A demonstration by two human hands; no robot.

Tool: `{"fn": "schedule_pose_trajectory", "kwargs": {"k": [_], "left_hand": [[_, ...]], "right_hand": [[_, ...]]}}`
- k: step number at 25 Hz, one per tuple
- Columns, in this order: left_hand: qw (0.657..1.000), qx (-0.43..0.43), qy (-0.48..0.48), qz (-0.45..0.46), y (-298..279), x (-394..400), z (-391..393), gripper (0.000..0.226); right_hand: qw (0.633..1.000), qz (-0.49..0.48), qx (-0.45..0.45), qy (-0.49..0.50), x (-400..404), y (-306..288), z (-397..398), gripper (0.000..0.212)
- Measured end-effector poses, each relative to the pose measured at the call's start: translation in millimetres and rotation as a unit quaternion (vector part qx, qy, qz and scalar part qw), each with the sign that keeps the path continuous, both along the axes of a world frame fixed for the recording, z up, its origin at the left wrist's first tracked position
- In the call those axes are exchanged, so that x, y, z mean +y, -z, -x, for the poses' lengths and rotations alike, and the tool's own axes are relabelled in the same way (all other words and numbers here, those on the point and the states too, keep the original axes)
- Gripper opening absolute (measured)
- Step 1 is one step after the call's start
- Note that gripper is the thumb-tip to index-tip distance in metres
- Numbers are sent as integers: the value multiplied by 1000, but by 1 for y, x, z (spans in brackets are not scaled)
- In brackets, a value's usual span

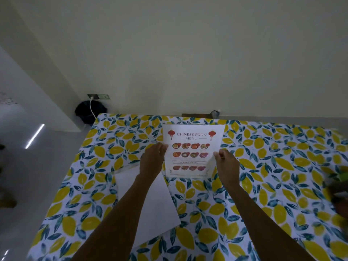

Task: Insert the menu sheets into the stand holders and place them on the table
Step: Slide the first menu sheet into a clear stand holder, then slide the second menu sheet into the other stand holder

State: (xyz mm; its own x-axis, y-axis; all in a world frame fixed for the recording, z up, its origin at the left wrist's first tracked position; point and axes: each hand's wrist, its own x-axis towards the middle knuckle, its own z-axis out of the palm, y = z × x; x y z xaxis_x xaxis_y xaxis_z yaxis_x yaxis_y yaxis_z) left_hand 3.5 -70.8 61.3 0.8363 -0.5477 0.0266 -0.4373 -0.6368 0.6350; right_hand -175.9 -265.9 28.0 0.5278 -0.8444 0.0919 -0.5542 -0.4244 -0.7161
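A clear stand holder with a "Chinese Food Menu" sheet (193, 140) inside it stands upright near the table's far middle. My left hand (153, 161) grips its left edge. My right hand (226, 163) pinches its right edge. A white sheet (150, 202) lies flat on the tablecloth under my left forearm, face down or blank.
The table carries a lemon-and-leaf patterned cloth (273, 176) and stands against a pale wall. A dark bin (90, 112) and a wall socket with a white cable (98, 96) are at the back left. Blurred green and dark things (339, 185) sit at the right edge.
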Motion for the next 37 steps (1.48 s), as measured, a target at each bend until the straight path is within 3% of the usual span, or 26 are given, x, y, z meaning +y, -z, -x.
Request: {"fn": "schedule_pose_trajectory", "kwargs": {"k": [2,5,11,15,19,22,26,30,37], "left_hand": [[998,57,-17,25,0,5,8,40],[988,140,-61,37,1,29,16,67],[976,174,-110,-77,53,119,25,83],[951,204,-137,-189,95,190,29,81],[957,208,-93,-182,108,211,24,73],[952,259,-84,-140,107,215,10,67],[964,243,-51,-95,103,239,-26,34],[979,199,37,-16,92,275,-75,51],[975,200,83,42,54,285,-103,36]], "right_hand": [[999,-36,-7,24,11,5,2,12],[992,-105,10,64,40,15,5,36],[975,-192,102,45,129,50,5,48],[959,-200,202,-17,194,67,-8,45],[954,-159,254,-18,231,76,-17,50],[960,-168,224,8,242,76,-25,43],[961,-201,185,-33,248,71,-22,30],[961,-231,99,-115,248,56,-19,31],[916,-371,-28,-149,228,-8,-39,30]]}}
